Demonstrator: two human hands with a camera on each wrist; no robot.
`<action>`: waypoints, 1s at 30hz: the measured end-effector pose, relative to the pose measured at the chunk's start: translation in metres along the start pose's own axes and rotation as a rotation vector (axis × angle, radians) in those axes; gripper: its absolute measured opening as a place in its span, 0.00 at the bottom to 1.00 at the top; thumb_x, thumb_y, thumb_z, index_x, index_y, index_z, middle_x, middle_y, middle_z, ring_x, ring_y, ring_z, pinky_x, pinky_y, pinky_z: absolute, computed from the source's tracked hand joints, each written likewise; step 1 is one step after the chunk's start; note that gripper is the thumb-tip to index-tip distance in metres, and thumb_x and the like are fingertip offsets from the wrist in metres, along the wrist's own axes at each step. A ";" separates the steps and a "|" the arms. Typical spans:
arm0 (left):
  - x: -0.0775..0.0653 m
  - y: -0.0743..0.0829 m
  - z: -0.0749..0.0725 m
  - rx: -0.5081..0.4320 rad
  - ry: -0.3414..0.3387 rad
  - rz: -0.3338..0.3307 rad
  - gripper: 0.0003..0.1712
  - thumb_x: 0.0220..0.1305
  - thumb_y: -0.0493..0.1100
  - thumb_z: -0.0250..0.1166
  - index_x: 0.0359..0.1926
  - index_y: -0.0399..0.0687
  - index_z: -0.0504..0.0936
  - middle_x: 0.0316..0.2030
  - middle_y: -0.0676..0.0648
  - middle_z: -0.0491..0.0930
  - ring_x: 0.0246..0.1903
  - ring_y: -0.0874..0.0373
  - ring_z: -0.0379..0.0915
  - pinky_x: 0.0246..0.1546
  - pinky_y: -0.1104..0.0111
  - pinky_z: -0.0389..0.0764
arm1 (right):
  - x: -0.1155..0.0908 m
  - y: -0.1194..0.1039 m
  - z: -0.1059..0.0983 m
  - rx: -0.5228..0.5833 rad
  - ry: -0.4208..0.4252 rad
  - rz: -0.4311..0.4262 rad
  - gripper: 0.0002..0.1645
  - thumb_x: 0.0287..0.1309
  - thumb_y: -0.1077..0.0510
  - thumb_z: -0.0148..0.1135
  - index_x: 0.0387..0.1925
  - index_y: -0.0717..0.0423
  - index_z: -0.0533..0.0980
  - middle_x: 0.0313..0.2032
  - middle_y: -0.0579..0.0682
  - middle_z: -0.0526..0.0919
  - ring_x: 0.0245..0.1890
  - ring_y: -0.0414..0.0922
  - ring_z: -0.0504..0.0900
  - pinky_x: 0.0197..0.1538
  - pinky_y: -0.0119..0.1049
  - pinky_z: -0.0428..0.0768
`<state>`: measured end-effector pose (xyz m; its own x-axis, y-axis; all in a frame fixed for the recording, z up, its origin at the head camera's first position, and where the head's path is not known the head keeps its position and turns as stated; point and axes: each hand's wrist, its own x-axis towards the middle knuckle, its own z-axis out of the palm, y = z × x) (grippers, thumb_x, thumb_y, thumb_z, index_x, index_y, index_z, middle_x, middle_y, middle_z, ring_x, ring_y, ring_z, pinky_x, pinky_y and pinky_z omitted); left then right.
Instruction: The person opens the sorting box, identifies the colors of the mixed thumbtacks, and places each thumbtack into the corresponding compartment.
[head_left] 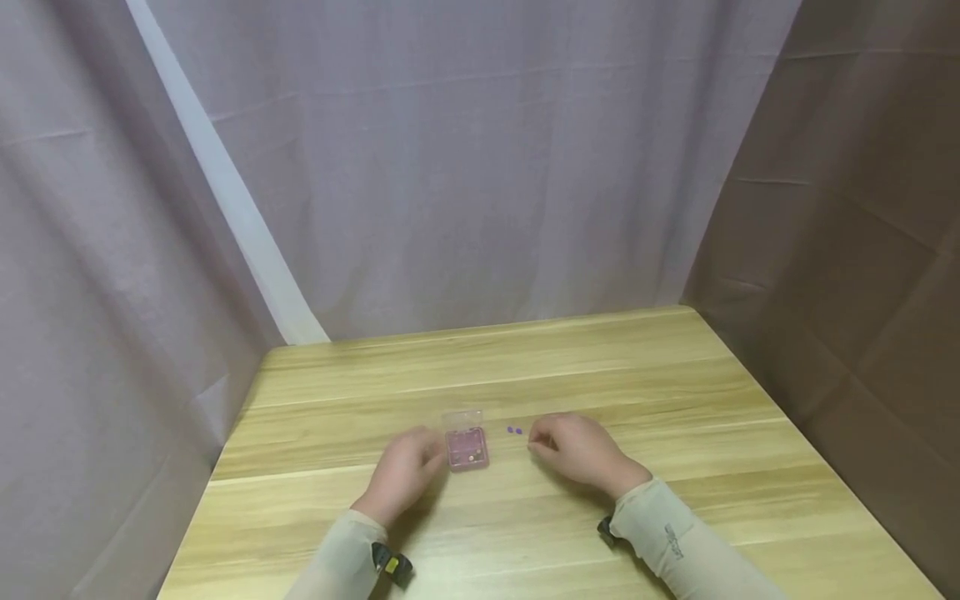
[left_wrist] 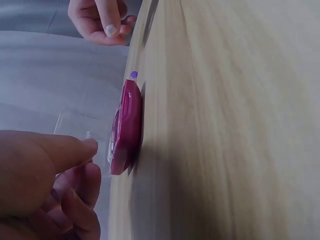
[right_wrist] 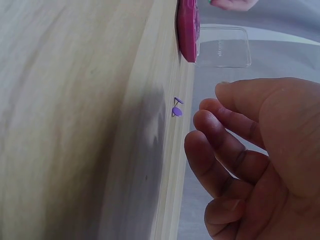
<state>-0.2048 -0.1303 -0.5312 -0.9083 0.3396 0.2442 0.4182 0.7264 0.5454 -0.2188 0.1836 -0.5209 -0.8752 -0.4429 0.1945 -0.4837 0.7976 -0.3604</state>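
A small pink case [head_left: 467, 450] lies on the wooden table with its clear lid [right_wrist: 222, 47] raised. A few tiny pale pieces show inside it. Two purple thumbtacks [right_wrist: 177, 111] lie on the wood to the right of the case. My left hand [head_left: 408, 468] is close beside the case's left side, fingers loosely bent and thumb near the index finger; nothing shows between them. To the right of the thumbtacks is my right hand [head_left: 581, 450], its fingers relaxed and slightly bent, thumb apart from the fingertips, with nothing in it.
The wooden table [head_left: 540, 367] has grey curtains [head_left: 480, 192] behind it and at its left, and a brown curtain [head_left: 847, 275] along the right edge. Both forearms wear pale sleeves [head_left: 678, 542] with dark straps [head_left: 392, 565] at the wrists.
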 end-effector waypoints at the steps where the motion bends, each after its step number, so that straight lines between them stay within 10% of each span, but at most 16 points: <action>1: 0.001 0.001 0.001 -0.001 -0.009 -0.001 0.02 0.62 0.46 0.67 0.34 0.56 0.84 0.31 0.57 0.81 0.32 0.63 0.73 0.39 0.59 0.81 | 0.000 0.000 0.000 0.001 0.001 -0.001 0.07 0.59 0.42 0.64 0.31 0.36 0.82 0.27 0.29 0.80 0.26 0.31 0.74 0.35 0.35 0.78; 30: -0.012 0.000 -0.013 0.005 -0.027 -0.062 0.07 0.62 0.50 0.68 0.39 0.56 0.84 0.34 0.56 0.82 0.33 0.64 0.74 0.39 0.59 0.81 | -0.002 -0.005 -0.005 0.015 0.000 -0.008 0.04 0.59 0.45 0.65 0.31 0.36 0.82 0.27 0.30 0.81 0.26 0.31 0.74 0.35 0.36 0.79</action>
<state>-0.1937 -0.1420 -0.5237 -0.9321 0.3095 0.1880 0.3608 0.7495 0.5551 -0.2141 0.1823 -0.5152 -0.8713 -0.4493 0.1974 -0.4906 0.7879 -0.3722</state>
